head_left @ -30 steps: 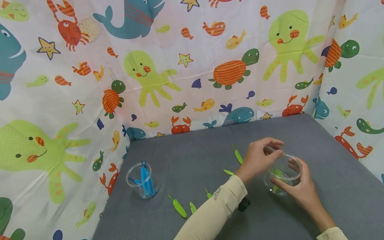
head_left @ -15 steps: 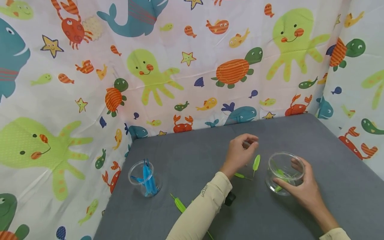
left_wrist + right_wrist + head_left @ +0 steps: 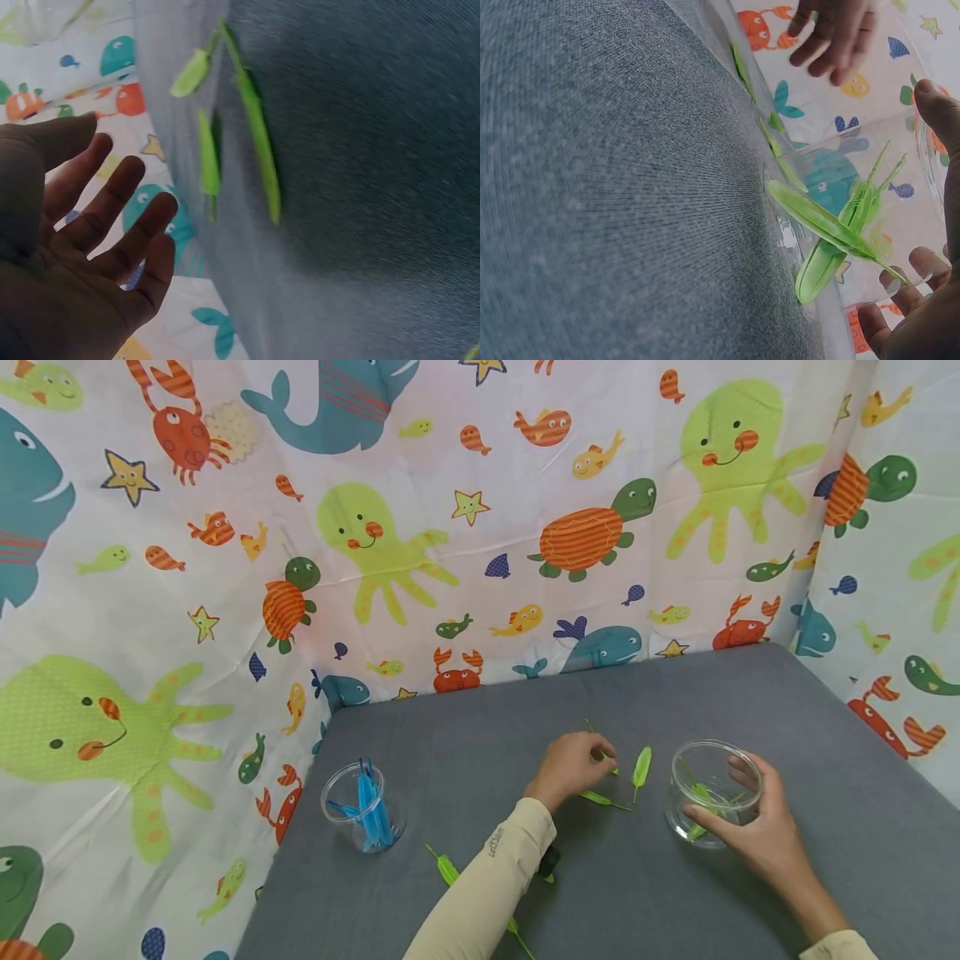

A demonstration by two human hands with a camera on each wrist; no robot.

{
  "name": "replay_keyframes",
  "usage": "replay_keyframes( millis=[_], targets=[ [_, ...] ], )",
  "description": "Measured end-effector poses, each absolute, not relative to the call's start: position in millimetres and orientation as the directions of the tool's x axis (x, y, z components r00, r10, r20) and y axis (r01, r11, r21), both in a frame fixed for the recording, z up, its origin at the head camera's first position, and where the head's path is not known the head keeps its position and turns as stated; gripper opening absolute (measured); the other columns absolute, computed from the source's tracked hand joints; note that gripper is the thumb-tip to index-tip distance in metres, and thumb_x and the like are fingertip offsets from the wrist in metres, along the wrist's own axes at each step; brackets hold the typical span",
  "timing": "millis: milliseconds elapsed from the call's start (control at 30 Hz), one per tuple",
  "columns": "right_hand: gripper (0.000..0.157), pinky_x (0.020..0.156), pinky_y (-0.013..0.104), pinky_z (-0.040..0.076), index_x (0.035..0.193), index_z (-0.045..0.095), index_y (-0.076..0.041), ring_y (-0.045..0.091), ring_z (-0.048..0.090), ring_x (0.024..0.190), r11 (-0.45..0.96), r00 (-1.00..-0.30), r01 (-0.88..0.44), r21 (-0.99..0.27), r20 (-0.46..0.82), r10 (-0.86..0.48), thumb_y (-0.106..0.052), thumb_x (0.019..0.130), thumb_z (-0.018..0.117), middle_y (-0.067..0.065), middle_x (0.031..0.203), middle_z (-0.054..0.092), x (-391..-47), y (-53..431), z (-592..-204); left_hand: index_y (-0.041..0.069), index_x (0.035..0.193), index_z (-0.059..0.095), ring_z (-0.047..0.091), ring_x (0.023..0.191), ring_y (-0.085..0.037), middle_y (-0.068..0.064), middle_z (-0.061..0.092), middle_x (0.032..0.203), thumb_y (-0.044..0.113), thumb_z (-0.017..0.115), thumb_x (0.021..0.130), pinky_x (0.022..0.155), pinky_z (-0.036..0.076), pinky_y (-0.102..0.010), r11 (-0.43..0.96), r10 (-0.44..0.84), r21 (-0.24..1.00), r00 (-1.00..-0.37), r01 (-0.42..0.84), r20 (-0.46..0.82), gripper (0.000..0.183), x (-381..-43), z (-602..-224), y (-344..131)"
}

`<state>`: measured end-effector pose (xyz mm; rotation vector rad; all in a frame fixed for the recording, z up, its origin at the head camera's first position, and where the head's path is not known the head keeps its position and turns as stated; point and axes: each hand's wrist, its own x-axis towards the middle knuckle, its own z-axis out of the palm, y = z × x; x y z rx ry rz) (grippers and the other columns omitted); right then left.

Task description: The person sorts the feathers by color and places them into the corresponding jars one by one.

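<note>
My right hand holds a clear jar at the right of the table, thumb and fingers spread around its wall. Inside lie a few green feathers, crossed over one another in the right wrist view. Left of the jar, my left hand hovers over loose green feathers, its fingers loosely bent with nothing between them. One green feather lies between hand and jar, another just below the left hand. A third feather is partly hidden by the fingers.
A second clear jar with blue feathers stands at the left of the grey table. More green feathers lie near and partly under the left sleeve. A sea-animal printed curtain walls the table's back and sides.
My left hand has moved from over the right jar's mouth leftward and down to the loose feathers. The right hand keeps hold of the jar in about the same place.
</note>
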<state>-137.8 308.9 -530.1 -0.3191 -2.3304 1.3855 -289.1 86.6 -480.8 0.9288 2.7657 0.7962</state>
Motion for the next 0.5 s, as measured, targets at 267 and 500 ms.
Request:
replay_keyframes(
  millis=[267, 500],
  targets=[
    [0.115, 0.107, 0.078, 0.027, 0.163, 0.013, -0.019, -0.017, 0.033, 0.129, 0.476, -0.892, 0.007, -0.88, 0.209, 0.401, -0.028, 0.078, 0.09, 0.022, 0.16, 0.036, -136.9, 308.3, -530.7, 0.035, 0.109, 0.08, 0.061, 0.106, -0.012, 0.014, 0.072, 0.111, 0.034, 0.076, 0.092, 0.091, 0.045, -0.038, 0.763, 0.621, 0.258, -0.783, 0.593, -0.037, 0.018, -288.7, -496.5, 84.0],
    [0.115, 0.107, 0.078, 0.026, 0.163, 0.012, -0.021, 0.0, 0.034, 0.142, 0.475, -0.894, 0.009, -0.88, 0.206, 0.399, -0.028, 0.078, 0.09, 0.021, 0.16, 0.036, -137.1, 308.6, -531.4, 0.039, 0.115, 0.077, 0.057, 0.11, -0.016, 0.011, 0.069, 0.121, 0.031, 0.082, 0.087, 0.095, 0.042, -0.041, 0.788, 0.611, 0.165, -0.785, 0.593, -0.1, 0.03, -286.3, -505.7, 82.5]
  ],
)
